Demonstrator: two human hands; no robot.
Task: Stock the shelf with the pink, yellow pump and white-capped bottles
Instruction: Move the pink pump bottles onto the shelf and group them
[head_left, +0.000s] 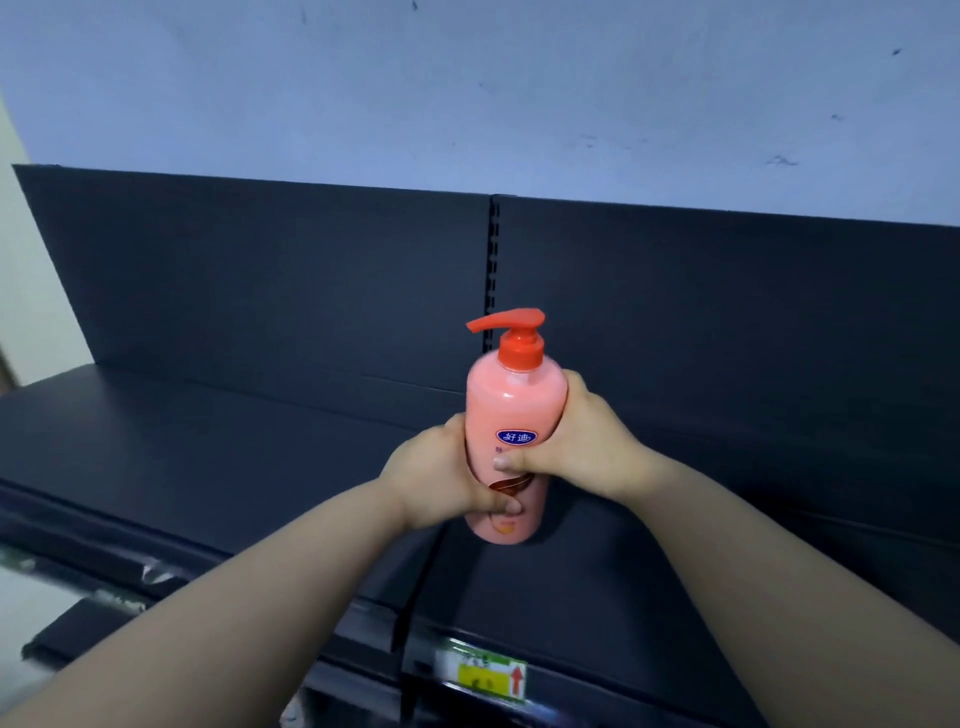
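Note:
A pink bottle (514, 410) with a red pump head and a blue oval label stands upright on the dark shelf (218, 457), near the seam between two shelf boards. My left hand (441, 475) grips its lower body from the left, thumb across the front. My right hand (576, 447) grips its middle from the right, thumb under the label. The pump spout points left. No other bottles are in view.
The shelf's dark back panel (291, 280) rises behind, with a slotted upright (491, 270) in the middle. A yellow and green price tag (488, 675) sits on the front rail. A pale wall is above. A lower shelf edge (67, 634) shows at bottom left.

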